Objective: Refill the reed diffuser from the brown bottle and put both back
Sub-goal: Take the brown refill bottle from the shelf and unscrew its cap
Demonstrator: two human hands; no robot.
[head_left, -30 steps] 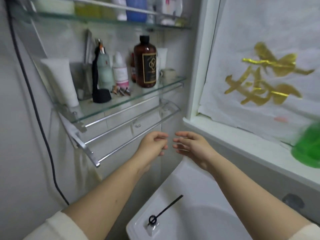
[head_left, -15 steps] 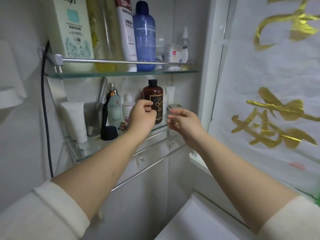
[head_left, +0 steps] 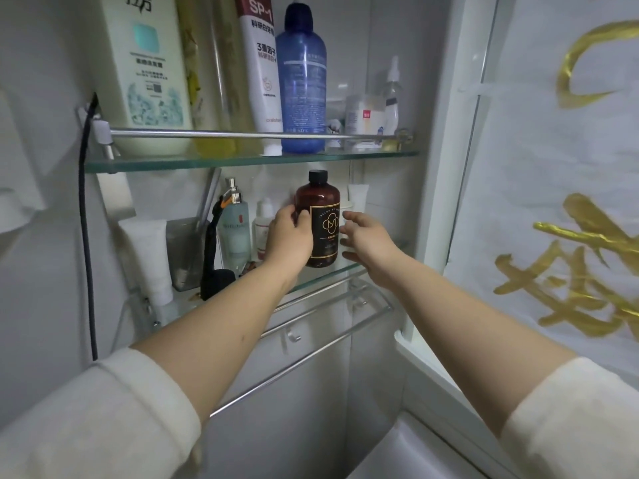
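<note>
Two bare forearms in pushed-up cream sleeves reach up and forward from the bottom edge. The left hand [head_left: 290, 238] has its fingers curled round the left flank of the round dark brown bottle [head_left: 323, 202] with the black screw cap. The right hand [head_left: 366, 242] hovers just beside the bottle's right flank, fingers spread wide and holding nothing; whether a fingertip touches the label I cannot tell. The bottle stands upright towards the right end of the lower clear glass shelf [head_left: 325, 276], its cap close under the upper glass shelf [head_left: 242, 162]. The step in hand looks to be taking the bottle down. It is best done by closing the right hand on the other flank too, lifting only a little so the cap misses the glass above. Then it can be drawn straight out over the chrome rails [head_left: 311, 305], clear of the small white bottle with the pink label [head_left: 262, 219] just beside the left hand. How full the brown bottle is cannot be read through its dark wall. Behind it a pale rim [head_left: 346, 206] and a white tube [head_left: 358, 197] show only in part, so I cannot say whether the reed diffuser is there; no reeds show anywhere. On the upper shelf, the tall containers left of the blue translucent bottle [head_left: 301, 81] run out of the top edge.
</note>
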